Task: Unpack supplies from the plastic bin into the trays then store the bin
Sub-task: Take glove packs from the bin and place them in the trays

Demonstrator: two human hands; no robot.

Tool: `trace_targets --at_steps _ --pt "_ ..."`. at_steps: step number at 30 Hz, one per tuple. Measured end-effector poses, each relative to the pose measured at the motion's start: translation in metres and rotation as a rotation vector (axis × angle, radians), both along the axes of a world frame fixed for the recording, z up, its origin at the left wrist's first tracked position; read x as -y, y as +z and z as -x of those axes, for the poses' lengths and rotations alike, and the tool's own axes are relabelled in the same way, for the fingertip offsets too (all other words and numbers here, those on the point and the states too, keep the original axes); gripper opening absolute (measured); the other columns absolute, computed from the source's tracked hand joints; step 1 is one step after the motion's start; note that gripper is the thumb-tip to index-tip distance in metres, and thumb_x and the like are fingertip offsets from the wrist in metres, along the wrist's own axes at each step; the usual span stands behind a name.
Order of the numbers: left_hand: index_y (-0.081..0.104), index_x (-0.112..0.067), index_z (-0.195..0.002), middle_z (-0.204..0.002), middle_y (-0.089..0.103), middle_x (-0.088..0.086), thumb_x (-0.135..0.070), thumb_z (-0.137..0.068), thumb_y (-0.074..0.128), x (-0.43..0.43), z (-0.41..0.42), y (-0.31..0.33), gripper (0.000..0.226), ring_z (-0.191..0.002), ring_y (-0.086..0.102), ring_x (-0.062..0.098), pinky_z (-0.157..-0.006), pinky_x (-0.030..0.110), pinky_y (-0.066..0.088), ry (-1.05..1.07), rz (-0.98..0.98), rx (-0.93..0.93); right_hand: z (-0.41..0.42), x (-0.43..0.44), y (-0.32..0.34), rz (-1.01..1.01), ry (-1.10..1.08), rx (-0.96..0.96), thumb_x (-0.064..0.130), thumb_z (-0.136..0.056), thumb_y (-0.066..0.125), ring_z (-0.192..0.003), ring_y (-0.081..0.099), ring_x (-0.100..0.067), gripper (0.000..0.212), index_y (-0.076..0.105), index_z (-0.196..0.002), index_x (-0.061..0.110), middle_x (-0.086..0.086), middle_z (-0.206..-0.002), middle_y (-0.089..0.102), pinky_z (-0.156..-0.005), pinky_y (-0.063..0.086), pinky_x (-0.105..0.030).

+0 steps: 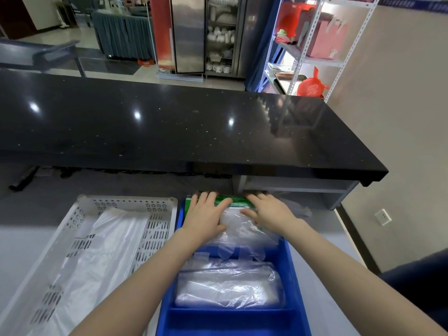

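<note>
A blue plastic tray lies in front of me on the grey work surface, holding clear plastic packs. A big clear pack fills its near half. At its far end lies a green-edged pack with a clear bag against it. My left hand rests flat on the left side of that pack, fingers straight. My right hand lies flat on its right side. To the left stands a white perforated bin with clear plastic bags inside.
A black stone counter overhangs the far side of the work surface, with an open grey shelf under its right end. A white metal rack with red bags stands by the right wall.
</note>
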State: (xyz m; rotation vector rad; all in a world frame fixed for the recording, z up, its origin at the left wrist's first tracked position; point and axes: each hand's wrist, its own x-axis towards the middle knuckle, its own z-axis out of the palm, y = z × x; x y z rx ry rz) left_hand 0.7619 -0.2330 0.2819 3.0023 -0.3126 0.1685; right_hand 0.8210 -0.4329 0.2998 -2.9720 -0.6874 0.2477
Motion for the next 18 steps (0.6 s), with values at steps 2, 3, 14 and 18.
trace_targets --at_steps 2,3,14,18 --pt "0.026 -0.037 -0.141 -0.141 0.041 0.007 -0.048 -0.079 0.062 -0.003 0.000 -0.001 0.074 -0.130 0.036 0.028 -0.113 0.049 0.020 -0.012 0.006 -0.007 0.004 0.000 0.003 0.002 0.005 0.002 0.061 -0.093 0.035 -0.128 0.044 -0.023 0.061 0.031 -0.144 0.029 -0.002 -0.144 0.045 -0.101 0.042 -0.040" --pt "0.022 -0.038 -0.143 -0.143 0.039 0.007 -0.049 -0.079 0.062 -0.004 0.001 -0.002 0.075 -0.131 0.034 0.028 -0.114 0.048 0.019 -0.021 0.017 -0.015 0.008 0.001 0.005 -0.009 0.008 0.037 0.060 -0.093 0.035 -0.128 0.044 -0.023 0.060 0.031 -0.144 0.029 -0.001 -0.144 0.044 -0.103 0.039 -0.040" --pt "0.065 -0.017 -0.104 -0.102 0.059 0.002 -0.020 -0.081 0.069 -0.021 0.043 0.010 0.024 -0.096 0.054 0.021 -0.083 0.034 0.044 -0.197 0.322 0.289 0.101 0.017 0.017 -0.241 0.120 0.365 0.028 -0.068 0.082 -0.082 0.058 -0.024 0.032 0.070 -0.096 0.017 -0.003 -0.094 0.062 -0.066 0.042 -0.030" --pt "0.064 -0.020 -0.102 -0.097 0.058 -0.003 -0.023 -0.079 0.071 -0.016 0.066 0.004 0.024 -0.091 0.052 0.016 -0.075 0.028 0.043 -0.283 0.249 0.198 0.116 0.018 0.008 -0.286 0.091 0.335 0.022 -0.072 0.080 -0.080 0.058 -0.024 0.025 0.070 -0.094 0.015 -0.004 -0.091 0.061 -0.066 0.044 -0.032"
